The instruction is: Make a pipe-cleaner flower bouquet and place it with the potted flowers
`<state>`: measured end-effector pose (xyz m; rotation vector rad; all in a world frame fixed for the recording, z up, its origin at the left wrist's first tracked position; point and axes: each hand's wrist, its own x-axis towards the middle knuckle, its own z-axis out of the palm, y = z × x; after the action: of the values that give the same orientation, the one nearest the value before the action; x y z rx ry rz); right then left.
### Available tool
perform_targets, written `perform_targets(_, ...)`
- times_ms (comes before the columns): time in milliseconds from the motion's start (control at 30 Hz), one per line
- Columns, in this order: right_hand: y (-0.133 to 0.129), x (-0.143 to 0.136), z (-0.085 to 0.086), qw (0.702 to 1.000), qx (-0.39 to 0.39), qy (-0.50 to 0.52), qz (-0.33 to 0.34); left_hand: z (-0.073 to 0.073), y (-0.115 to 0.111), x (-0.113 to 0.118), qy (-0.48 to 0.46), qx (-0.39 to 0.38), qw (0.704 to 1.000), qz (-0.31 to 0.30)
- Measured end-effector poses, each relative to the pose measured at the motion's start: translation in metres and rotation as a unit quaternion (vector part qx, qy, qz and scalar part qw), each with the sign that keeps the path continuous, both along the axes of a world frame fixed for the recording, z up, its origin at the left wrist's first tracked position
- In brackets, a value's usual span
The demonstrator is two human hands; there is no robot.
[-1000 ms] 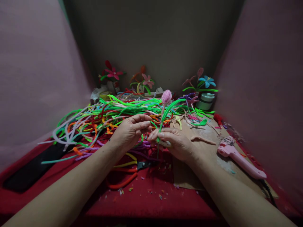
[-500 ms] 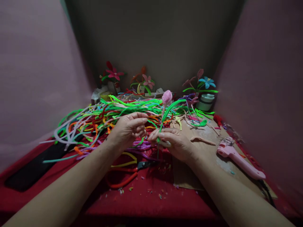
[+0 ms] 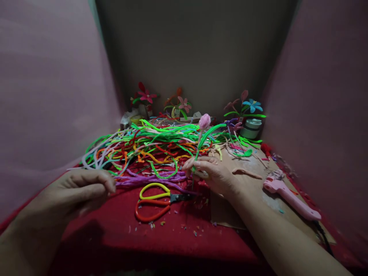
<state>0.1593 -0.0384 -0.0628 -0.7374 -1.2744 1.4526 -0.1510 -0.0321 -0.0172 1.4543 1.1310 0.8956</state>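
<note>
While your right hand (image 3: 214, 174) keeps its pinch on the stem of the pink-budded flower (image 3: 204, 121), your left hand (image 3: 83, 191) has withdrawn from beside that stem and is now well apart from it, low at the left. Its fingers are curled; whether anything is gripped between them cannot be told. The flower stands nearly upright, bud leaning slightly to the right, raised over the table (image 3: 161, 245) before the heap of fuzzy strands (image 3: 169, 132). Judged from this, work at the stem is interrupted on your left side, and your right hand alone supports the flower with its green leaf (image 3: 212, 132).

With your left forearm out of the way, the scissors (image 3: 174, 197) are fully exposed, lying untouched, yellow and red handles to the left. The pink glue gun (image 3: 291, 195) remains on the cardboard (image 3: 227, 212).

Markings: no brand, label or writing is legible. The lidded cup (image 3: 250, 130) bears a dark band with no readable text; pale patches near the rear flowers (image 3: 184, 103) are too small to decipher.
</note>
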Motion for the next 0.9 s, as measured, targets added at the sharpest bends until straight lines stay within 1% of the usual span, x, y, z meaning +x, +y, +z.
perform_targets(67,0.001,0.0,0.0,1.0,0.01,-0.003,-0.007,0.0,0.004,0.001,0.006,0.012,1.0,0.026)
perform_targets(100,0.001,0.0,-0.001,1.0,0.015,-0.005,-0.009,0.001,0.006,0.007,0.004,0.034,0.999,0.028)
perform_targets(133,0.001,0.0,-0.001,1.0,0.019,-0.007,-0.011,0.003,0.008,0.015,0.001,0.053,0.999,0.011)
perform_targets(200,0.001,0.0,-0.001,0.999,0.024,-0.019,-0.017,0.008,0.012,0.039,-0.004,0.048,0.998,-0.045)
perform_targets(267,-0.001,-0.002,0.001,0.998,0.027,-0.044,-0.031,0.011,0.016,0.069,0.008,0.015,0.997,-0.074)
perform_targets(300,-0.003,-0.003,0.002,0.997,0.029,-0.06,-0.042,0.012,0.018,0.085,0.002,0.015,0.997,-0.081)
perform_targets(400,-0.007,-0.007,0.006,0.992,0.048,-0.096,-0.074,0.014,0.023,0.129,-0.016,0.081,0.99,-0.113)
perform_targets(500,-0.008,-0.009,0.008,0.99,0.067,-0.093,-0.076,0.015,0.025,0.157,-0.006,0.091,0.986,-0.136)
perform_targets(600,-0.006,-0.009,0.007,0.992,0.063,-0.077,-0.08,0.015,0.025,0.168,0.008,0.099,0.986,-0.134)
perform_targets(733,-0.003,-0.009,0.007,0.996,0.037,-0.056,-0.059,0.015,0.025,0.169,0.004,0.127,0.985,-0.116)
perform_targets(833,-0.005,-0.01,0.01,0.997,0.03,-0.053,-0.047,0.015,0.026,0.167,-0.007,0.124,0.983,-0.134)
perform_targets(900,-0.007,-0.011,0.012,0.997,0.024,-0.064,-0.038,0.015,0.028,0.165,-0.029,0.096,0.982,-0.158)
